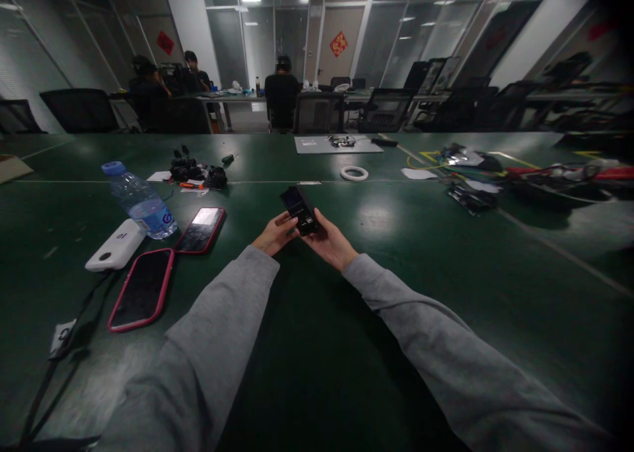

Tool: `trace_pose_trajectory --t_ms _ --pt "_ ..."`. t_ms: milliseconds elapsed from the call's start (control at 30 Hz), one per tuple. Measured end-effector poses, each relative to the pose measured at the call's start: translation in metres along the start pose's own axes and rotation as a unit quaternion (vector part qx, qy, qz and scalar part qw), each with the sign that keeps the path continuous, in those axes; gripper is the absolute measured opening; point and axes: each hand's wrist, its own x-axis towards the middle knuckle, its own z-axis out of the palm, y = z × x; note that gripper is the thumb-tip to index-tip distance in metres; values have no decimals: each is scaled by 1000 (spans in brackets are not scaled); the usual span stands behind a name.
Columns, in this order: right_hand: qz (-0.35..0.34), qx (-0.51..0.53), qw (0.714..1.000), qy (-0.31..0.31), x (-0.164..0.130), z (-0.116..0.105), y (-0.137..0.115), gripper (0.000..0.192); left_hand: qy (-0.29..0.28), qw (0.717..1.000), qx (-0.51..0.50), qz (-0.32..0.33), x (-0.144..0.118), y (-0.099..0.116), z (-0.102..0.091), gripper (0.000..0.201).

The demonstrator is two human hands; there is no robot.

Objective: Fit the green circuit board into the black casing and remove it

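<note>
Both grey sleeves reach out over the green table [317,346], where the left hand [274,235] and right hand [331,242] together hold a small black device [299,210], fingers closed around its lower end. The step looks like inspecting or operating it; any press calls for a steady grip. Farther left lie a pink-cased phone [142,289] and a water bottle [140,201].
</note>
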Motion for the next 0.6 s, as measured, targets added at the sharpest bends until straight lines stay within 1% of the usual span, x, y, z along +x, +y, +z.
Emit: trace_pose_trajectory --t_ms 100,200,267,367,467,600 --pt "47 76 996 14 -2 4 0 20 4 1000 11 3 2 -2 -1 45" --pt "66 98 993 17 -1 1 2 19 6 1000 26 10 3 -4 -2 42" --pt "75 94 993 19 0 -3 3 21 5 999 41 14 4 -4 -3 38" --pt "66 48 997 4 3 -11 5 28 13 997 67 31 6 -4 -4 37" --pt "18 -41 999 -6 9 -19 7 37 33 994 85 53 9 -3 -8 38" --pt "-32 -153 988 -14 16 -28 9 47 66 990 109 54 10 -2 -11 41"
